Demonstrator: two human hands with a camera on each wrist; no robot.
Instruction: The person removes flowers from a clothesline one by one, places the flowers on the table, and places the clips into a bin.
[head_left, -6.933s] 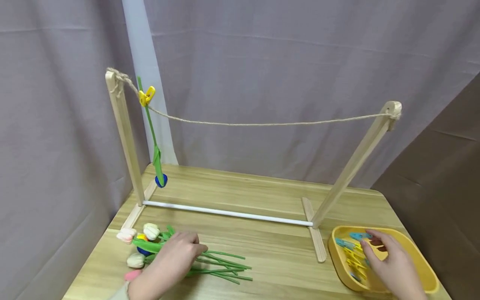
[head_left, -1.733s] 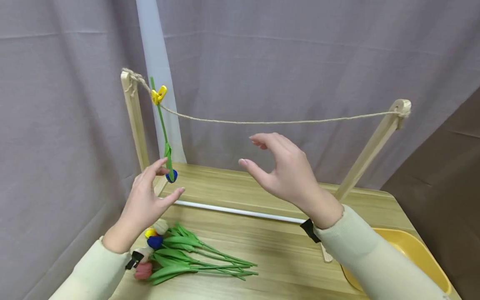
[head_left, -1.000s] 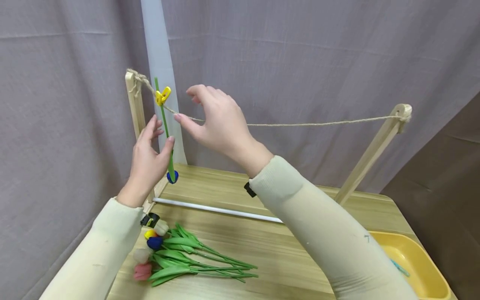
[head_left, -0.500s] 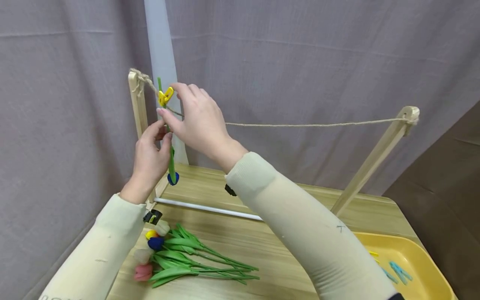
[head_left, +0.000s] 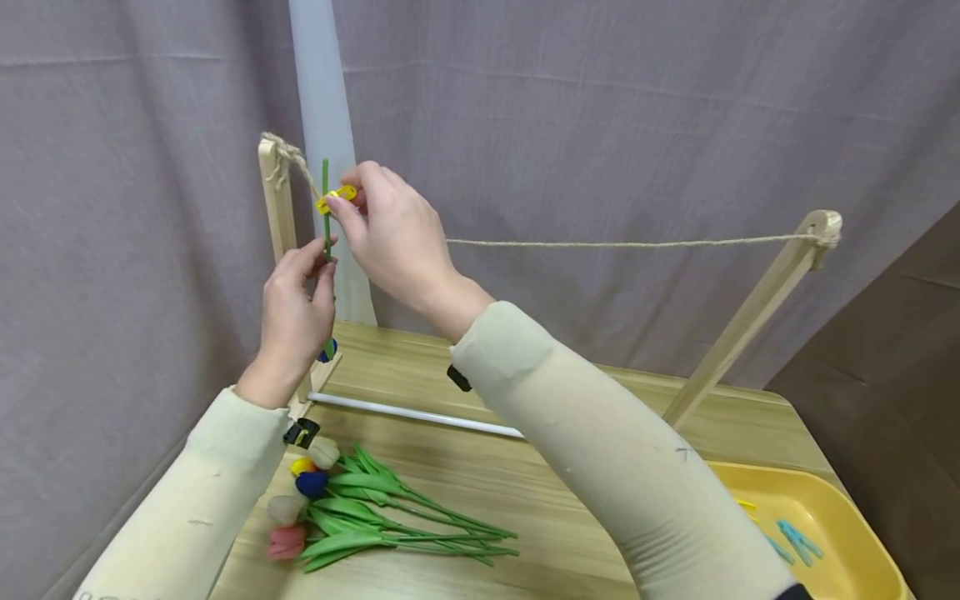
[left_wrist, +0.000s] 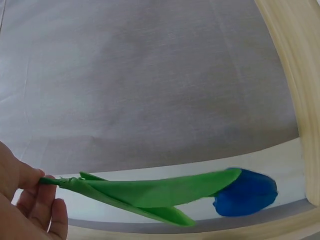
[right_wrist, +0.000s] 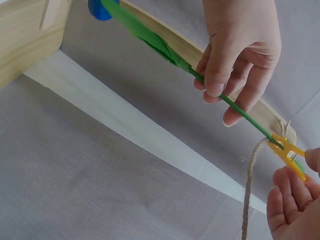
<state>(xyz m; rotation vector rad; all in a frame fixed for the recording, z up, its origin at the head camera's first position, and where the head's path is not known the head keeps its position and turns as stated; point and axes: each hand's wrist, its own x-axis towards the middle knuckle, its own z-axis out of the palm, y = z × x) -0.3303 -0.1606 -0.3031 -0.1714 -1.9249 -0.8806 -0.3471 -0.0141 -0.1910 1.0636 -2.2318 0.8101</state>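
Observation:
A blue tulip (left_wrist: pixel 245 192) hangs head down by its green stem, bloom low beside the left post. My left hand (head_left: pixel 291 321) pinches this stem between thumb and fingers, a little below the rope. Just above, my right hand (head_left: pixel 401 237) grips the legs of a yellow clothespin (head_left: pixel 323 205) with thumb and fingers. The right wrist view shows the clothespin's nose at the stem, right beside the twine rope (right_wrist: pixel 247 190). A short piece of stem sticks up past it. My right hand covers part of the rope in the head view.
Wooden posts (head_left: pixel 750 321) hold up the rope, joined low down by a white rod (head_left: pixel 420 414). Several tulips, with a pink one (head_left: pixel 287 542) nearest, lie at the front left. At the right, a yellow tray (head_left: pixel 840 533) holds light-blue clothespins (head_left: pixel 798 542) and something yellow.
My hands have left the tulips on the table and the tray and risen to the hanging tulip. The left now pinches its stem; the right squeezes the clothespin, which has tilted. The bloom swung left.

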